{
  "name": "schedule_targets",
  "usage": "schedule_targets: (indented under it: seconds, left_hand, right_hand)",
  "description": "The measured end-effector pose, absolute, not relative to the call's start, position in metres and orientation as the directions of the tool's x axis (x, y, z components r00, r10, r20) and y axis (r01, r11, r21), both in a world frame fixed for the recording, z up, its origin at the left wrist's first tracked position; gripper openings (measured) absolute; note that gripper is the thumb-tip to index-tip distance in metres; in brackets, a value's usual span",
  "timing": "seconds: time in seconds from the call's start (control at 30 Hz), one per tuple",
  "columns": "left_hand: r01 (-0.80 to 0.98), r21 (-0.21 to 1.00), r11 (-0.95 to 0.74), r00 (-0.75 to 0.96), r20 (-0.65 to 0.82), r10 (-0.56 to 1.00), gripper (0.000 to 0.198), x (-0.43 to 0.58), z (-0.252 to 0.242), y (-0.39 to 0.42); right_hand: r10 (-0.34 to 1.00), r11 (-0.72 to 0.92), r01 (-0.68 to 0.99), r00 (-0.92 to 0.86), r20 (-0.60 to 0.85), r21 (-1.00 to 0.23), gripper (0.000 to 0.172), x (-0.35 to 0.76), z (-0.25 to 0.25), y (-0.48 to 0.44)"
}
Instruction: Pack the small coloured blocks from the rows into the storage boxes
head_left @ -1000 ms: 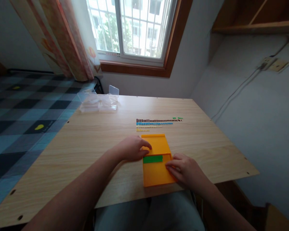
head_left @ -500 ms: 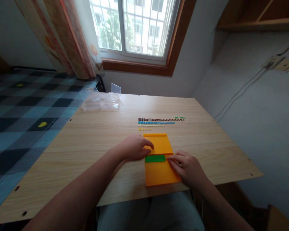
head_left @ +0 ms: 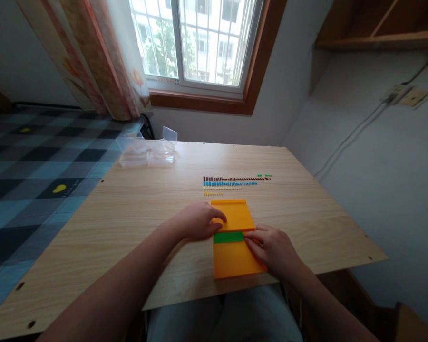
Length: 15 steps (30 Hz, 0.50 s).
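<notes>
Likely light, stiff strip [head_left: 228, 237] on tray [head_left: 233, 261]; pinch ends. Right hand [head_left: 276, 244]: fingers narrow, hold unclear; left hand [head_left: 198, 221]: fingers parted.

Orange tray [head_left: 235, 261], bright green strip [head_left: 228, 237], blue-and-black checked bedding [head_left: 53, 154], pale wood-grained table [head_left: 142, 204]

No readable lettering
Beside a yellow heart [head_left: 59, 188] on the checked bedcover [head_left: 50, 156] runs a small line of script [head_left: 72, 187], too blurred to read; a row of tiny marks [head_left: 167, 81] along the window's lower frame [head_left: 210, 88] is likewise too small to make out.
</notes>
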State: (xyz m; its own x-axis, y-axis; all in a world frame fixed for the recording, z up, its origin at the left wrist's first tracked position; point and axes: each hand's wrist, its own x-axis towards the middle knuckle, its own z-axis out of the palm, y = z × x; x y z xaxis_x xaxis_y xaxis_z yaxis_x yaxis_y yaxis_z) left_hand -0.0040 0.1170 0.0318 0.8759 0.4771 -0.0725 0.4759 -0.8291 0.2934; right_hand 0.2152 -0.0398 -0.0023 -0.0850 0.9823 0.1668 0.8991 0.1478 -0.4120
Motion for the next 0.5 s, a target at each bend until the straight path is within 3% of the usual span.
schedule_targets:
  seconds: [0.17, 0.33, 0.4, 0.5]
  left_hand:
    - [0.473, 0.294, -0.830, 0.877, -0.071, 0.474, 0.030, -0.005, 0.031, 0.118]
    - [0.461, 0.300, -0.835, 0.875, 0.000, 0.484, 0.036, -0.009, 0.029, 0.124]
    - [0.474, 0.320, -0.820, 0.857, 0.049, 0.514, 0.036, -0.011, 0.028, 0.128]
    - [0.491, 0.453, -0.744, 0.790, 0.129, 0.600, 0.035, -0.011, 0.020, 0.135]
  right_hand:
    - [0.971, 0.174, 0.894, -0.086, 0.224, -0.413, 0.020, 0.217, 0.001, -0.040]
    - [0.800, 0.118, 0.928, 0.123, 0.587, -0.355, 0.023, 0.271, 0.019, -0.022]
    - [0.716, 0.053, 0.899, 0.270, 0.644, -0.435, 0.023, 0.308, 0.024, 0.002]
    - [0.715, -0.031, 0.758, 0.472, 0.515, -0.651, 0.024, 0.365, 0.021, 0.053]
